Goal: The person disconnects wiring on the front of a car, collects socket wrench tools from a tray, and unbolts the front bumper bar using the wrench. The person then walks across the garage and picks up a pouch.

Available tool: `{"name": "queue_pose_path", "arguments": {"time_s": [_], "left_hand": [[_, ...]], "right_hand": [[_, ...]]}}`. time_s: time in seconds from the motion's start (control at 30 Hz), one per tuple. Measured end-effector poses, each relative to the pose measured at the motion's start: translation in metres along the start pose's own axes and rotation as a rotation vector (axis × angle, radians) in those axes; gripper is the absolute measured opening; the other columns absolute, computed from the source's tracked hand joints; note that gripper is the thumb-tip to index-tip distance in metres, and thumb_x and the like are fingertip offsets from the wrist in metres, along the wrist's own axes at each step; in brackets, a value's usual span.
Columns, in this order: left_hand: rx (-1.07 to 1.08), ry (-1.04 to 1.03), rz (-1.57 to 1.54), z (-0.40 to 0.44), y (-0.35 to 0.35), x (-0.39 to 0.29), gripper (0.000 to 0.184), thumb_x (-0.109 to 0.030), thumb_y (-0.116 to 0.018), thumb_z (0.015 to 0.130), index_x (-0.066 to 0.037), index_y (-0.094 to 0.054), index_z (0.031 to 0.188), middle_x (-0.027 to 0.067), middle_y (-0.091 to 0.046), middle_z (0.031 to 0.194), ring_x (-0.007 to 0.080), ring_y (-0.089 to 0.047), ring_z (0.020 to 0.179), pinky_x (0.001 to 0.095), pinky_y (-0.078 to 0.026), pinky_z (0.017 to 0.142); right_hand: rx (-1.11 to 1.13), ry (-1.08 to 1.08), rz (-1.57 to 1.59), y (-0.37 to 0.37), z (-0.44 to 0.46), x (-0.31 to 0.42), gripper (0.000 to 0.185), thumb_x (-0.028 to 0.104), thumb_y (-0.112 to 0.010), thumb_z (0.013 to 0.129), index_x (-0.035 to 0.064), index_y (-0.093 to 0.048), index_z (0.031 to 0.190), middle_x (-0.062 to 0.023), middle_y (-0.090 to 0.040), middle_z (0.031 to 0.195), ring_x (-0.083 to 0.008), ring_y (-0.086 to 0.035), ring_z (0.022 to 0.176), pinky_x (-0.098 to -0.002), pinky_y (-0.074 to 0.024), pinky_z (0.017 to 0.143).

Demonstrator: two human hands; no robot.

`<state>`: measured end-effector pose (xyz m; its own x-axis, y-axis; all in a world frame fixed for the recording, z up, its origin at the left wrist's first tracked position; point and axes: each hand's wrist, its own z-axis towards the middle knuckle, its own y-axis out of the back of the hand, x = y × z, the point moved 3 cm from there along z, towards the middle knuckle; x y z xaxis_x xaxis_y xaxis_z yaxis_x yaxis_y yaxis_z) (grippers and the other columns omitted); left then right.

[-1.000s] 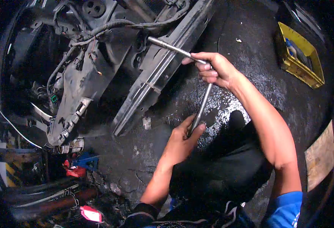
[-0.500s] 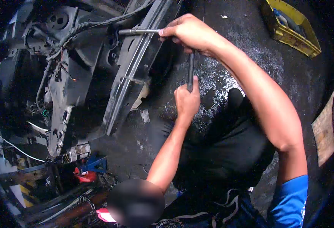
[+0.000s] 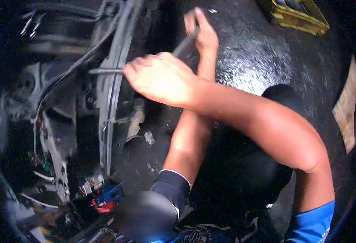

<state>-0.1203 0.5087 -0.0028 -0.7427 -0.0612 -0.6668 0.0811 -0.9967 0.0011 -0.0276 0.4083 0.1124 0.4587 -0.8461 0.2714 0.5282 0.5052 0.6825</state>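
Observation:
My right hand [image 3: 157, 77] is closed around the corner of a socket wrench, where its handle meets the extension bar [image 3: 105, 71]. That bar points left across a long metal rail [image 3: 115, 69] of the vehicle front; its far end blurs into the dark parts behind. From my right hand the wrench handle [image 3: 184, 43] slants up and right to my left hand [image 3: 203, 34], which has its end between thumb and fingers. The thumb sticks up. My right forearm crosses over my left one.
Dusty vehicle structure with a hose [image 3: 60, 79] and wiring fills the left side. A yellow crate [image 3: 299, 22] stands at upper right on the wet, dark floor. A cardboard piece [image 3: 348, 109] lies far right. A red item [image 3: 104, 206] sits at lower left.
My left hand has swung the wrench handle from pointing down to pointing up and right. My right hand appears lower and further left. The view has shifted, and my forearms now cross.

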Motion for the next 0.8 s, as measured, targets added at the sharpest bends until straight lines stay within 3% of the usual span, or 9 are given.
{"name": "queue_pose_path", "arguments": {"time_s": [0.07,0.1,0.17,0.23,0.4,0.5,0.6,0.77,0.8], "left_hand": [[0.199,0.462,-0.297,0.016,-0.019,-0.015,0.035,-0.027,-0.055,0.098,0.005,-0.063,0.112,0.0183,-0.069,0.096,0.0297,-0.064,0.087,0.0339,-0.05,0.082],[0.222,0.483,-0.304,0.01,-0.02,-0.013,0.057,-0.05,-0.048,0.1,0.003,-0.065,0.107,0.0131,-0.065,0.095,0.0219,-0.058,0.089,0.0311,-0.047,0.083],[0.34,0.691,-0.413,-0.004,-0.004,-0.011,0.048,-0.044,-0.05,0.1,0.0,-0.064,0.112,0.018,-0.064,0.108,0.0267,-0.058,0.099,0.0355,-0.047,0.087],[0.452,0.72,-0.248,-0.035,0.03,-0.006,0.041,-0.039,-0.053,0.1,-0.002,-0.067,0.087,0.0069,-0.066,0.08,0.0161,-0.058,0.074,0.0346,-0.047,0.069],[0.535,0.673,0.998,-0.099,0.088,0.002,0.029,-0.03,-0.06,0.095,-0.003,-0.069,0.089,0.0072,-0.068,0.079,0.0205,-0.06,0.069,0.0356,-0.049,0.067],[0.834,0.594,0.394,-0.122,0.191,-0.038,0.028,-0.027,-0.065,0.091,0.001,-0.067,0.091,0.0138,-0.065,0.071,0.0263,-0.06,0.059,0.0382,-0.048,0.065],[0.71,0.636,0.244,-0.118,0.23,-0.094,0.03,-0.027,-0.07,0.088,0.003,-0.067,0.093,0.0162,-0.064,0.068,0.0227,-0.062,0.062,0.0364,-0.048,0.063],[0.749,0.682,0.123,-0.118,0.258,-0.142,0.032,-0.025,-0.074,0.087,0.004,-0.069,0.1,0.0069,-0.068,0.078,0.0109,-0.056,0.071,0.0266,-0.048,0.068],[0.752,0.736,0.147,-0.122,0.263,-0.143,0.036,-0.026,-0.073,0.088,0.004,-0.069,0.106,0.008,-0.068,0.078,0.0104,-0.056,0.069,0.0258,-0.047,0.066]], "right_hand": [[-0.083,0.087,-0.044,-0.004,-0.005,-0.012,0.017,0.015,-0.055,0.083,-0.0003,-0.061,0.081,-0.0131,-0.068,0.073,-0.0287,-0.07,0.068,-0.0399,-0.0576,0.057],[-0.101,0.132,-0.072,-0.005,-0.006,-0.016,0.017,0.016,-0.055,0.084,-0.0001,-0.061,0.08,-0.0125,-0.068,0.072,-0.029,-0.07,0.068,-0.0399,-0.0577,0.058],[-0.053,0.083,-0.057,-0.002,-0.007,-0.017,0.018,0.016,-0.055,0.084,0.0011,-0.064,0.08,-0.0135,-0.068,0.071,-0.031,-0.071,0.068,-0.0415,-0.0578,0.058],[0.033,0.028,-0.012,0.004,-0.008,-0.016,0.019,0.017,-0.055,0.084,0.0021,-0.065,0.081,-0.0141,-0.069,0.071,-0.032,-0.071,0.068,-0.0427,-0.058,0.059],[-0.092,-0.332,0.408,0.016,-0.026,-0.03,0.026,0.021,-0.056,0.087,0.0068,-0.068,0.105,-0.0228,-0.067,0.078,-0.0424,-0.066,0.077,-0.0516,-0.0546,0.074],[-0.388,-0.362,0.354,0.021,-0.05,-0.046,0.028,0.021,-0.06,0.087,0.0068,-0.068,0.11,-0.0201,-0.07,0.085,-0.0355,-0.068,0.068,-0.0471,-0.0559,0.066],[-0.047,-0.965,0.635,0.063,-0.067,-0.033,0.038,0.022,-0.059,0.094,0.0004,-0.061,0.125,-0.0062,-0.062,0.075,-0.0134,-0.053,0.061,-0.0294,-0.0448,0.058],[-0.029,-1.196,0.873,0.034,-0.129,-0.071,0.034,0.02,-0.062,0.091,0.0023,-0.063,0.12,-0.0053,-0.063,0.079,-0.0125,-0.057,0.058,-0.0276,-0.0488,0.051],[0.017,-1.231,0.889,0.029,-0.124,-0.061,0.033,0.017,-0.062,0.091,0.0012,-0.063,0.119,0.0004,-0.052,0.07,-0.004,-0.043,0.05,-0.0194,-0.0395,0.043]]}}
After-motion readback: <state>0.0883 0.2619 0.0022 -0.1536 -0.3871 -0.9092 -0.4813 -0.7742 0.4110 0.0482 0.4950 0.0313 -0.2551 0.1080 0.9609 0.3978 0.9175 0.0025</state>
